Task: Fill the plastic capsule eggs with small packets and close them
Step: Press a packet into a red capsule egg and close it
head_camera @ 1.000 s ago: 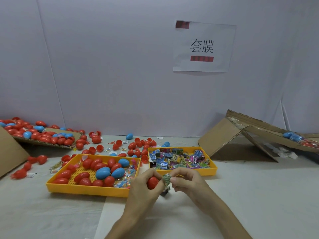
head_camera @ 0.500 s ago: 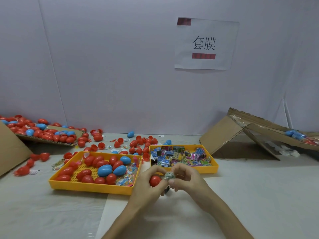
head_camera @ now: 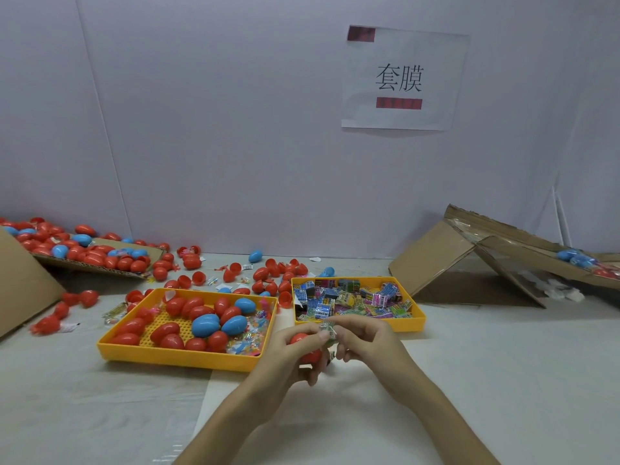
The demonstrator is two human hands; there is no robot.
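Filling step: a person's left grip [head_camera: 288, 360] holds a red capsule egg [head_camera: 303, 347] low over the counter [head_camera: 503, 380], fingers curled round it. The right grip [head_camera: 365, 344] pinches a small packet [head_camera: 327, 328], clenched on it at the fingertips.
Key relation: the packet touches the egg's upper right side, between the two grips. The right grip is nearer to it, and the left thumb reaches up to it. The push to come looks to run from right to left, down into the egg.
Egg axis: largely hidden by fingers. Whether its mouth faces the packet squarely cannot be told, nor whether a second half is attached.
Pose: both forearms enter from the bottom edge and converge, with wrists raised off the counter and knuckles outward.
Progress: the packet appears only partly seated and the egg is not yet closed.
Egg tray [head_camera: 174, 357]: yellow, just beyond the left grip, holding red and blue eggs.
Packet tray [head_camera: 411, 325]: yellow, just beyond the right grip, heaped with coloured packets.
Farther back: loose eggs [head_camera: 268, 273] scattered near the wall; cardboard sheets [head_camera: 469, 263] to the right; a paper sign [head_camera: 402, 78] above.
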